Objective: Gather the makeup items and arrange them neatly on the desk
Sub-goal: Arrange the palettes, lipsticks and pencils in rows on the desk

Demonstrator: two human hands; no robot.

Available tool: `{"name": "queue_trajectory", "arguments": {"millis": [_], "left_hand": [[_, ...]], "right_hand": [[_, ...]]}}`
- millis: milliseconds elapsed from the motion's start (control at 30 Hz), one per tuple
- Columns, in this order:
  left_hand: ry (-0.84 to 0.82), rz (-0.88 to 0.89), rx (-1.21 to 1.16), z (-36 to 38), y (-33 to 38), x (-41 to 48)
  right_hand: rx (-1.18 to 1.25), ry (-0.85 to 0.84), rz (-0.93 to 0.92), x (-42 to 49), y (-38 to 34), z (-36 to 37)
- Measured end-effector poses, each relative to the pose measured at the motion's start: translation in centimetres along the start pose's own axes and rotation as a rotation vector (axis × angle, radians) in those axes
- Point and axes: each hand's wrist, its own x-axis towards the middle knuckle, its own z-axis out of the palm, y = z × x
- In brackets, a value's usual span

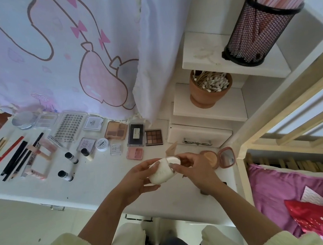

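A white compact [160, 174] is held above the worktop [103, 178] in both hands. The left hand [140, 180] is curled round its body, and the fingers [180, 169] of the right hand [194, 168] are closed on its upper edge, at the lid. An open mirror compact [225, 157] lies just to the right of the right fingers. Beyond and to the left of the left fingers, a pink blush [135, 153], an eyeshadow palette [153, 137] and pencils [13, 158] are laid out in rows.
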Motion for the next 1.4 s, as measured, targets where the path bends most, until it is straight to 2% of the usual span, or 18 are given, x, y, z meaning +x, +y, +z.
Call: {"name": "queue_trajectory", "arguments": {"millis": [100, 233, 367, 567, 633, 667, 767, 867, 967, 1067, 1167, 1300, 1400], "left_hand": [[-0.023, -0.041, -0.054, -0.3, -0.2, 0.1], [-0.028, -0.06, -0.058, -0.2, -0.4, 0.2], [-0.022, -0.099, -0.057, 0.1, -0.4, 0.2], [-0.051, -0.283, -0.161, -0.1, 0.0, 0.6], [-0.07, -0.309, -0.185, -0.1, 0.2, 0.6], [-0.067, -0.297, -0.178, -0.1, 0.2, 0.7], [-0.007, -0.177, -0.149, 0.0, 0.1, 0.7], [0.047, -0.056, -0.101, 0.0, -0.1, 0.5], [0.013, -0.008, -0.044, -0.2, -0.3, 0.3], [0.016, -0.002, -0.057, -0.3, -0.3, 0.2], [0.021, -0.01, -0.061, -0.4, -0.3, 0.2], [0.014, -0.05, -0.067, -0.5, -0.4, 0.2], [0.005, -0.067, -0.082, -0.4, -0.4, 0.2]], "right_hand": [[-0.061, -0.027, -0.085, -0.1, -0.2, -0.7], [-0.072, -0.092, -0.088, -0.2, -0.7, -1.3], [-0.218, -0.122, -0.144, -0.2, -1.1, -1.4], [-0.495, -0.117, -0.445, -0.8, -1.3, -1.2], [-0.578, -0.104, -0.579, -1.0, -1.2, -1.2], [-0.573, -0.112, -0.587, -1.0, -1.2, -1.2], [-0.412, -0.122, -0.388, -1.3, -2.0, -1.1], [-0.193, -0.005, -0.206, -1.3, -1.9, -0.2], [-0.037, 0.119, -0.091, -1.3, -1.6, 0.7], [0.004, 0.118, -0.017, -1.2, -1.5, 0.7], [0.102, 0.001, 0.017, -1.0, -1.5, 0.2], [-0.015, -0.073, -0.075, -1.1, -1.9, -0.9], [-0.089, -0.065, -0.133, -1.0, -1.8, -1.2]]}}
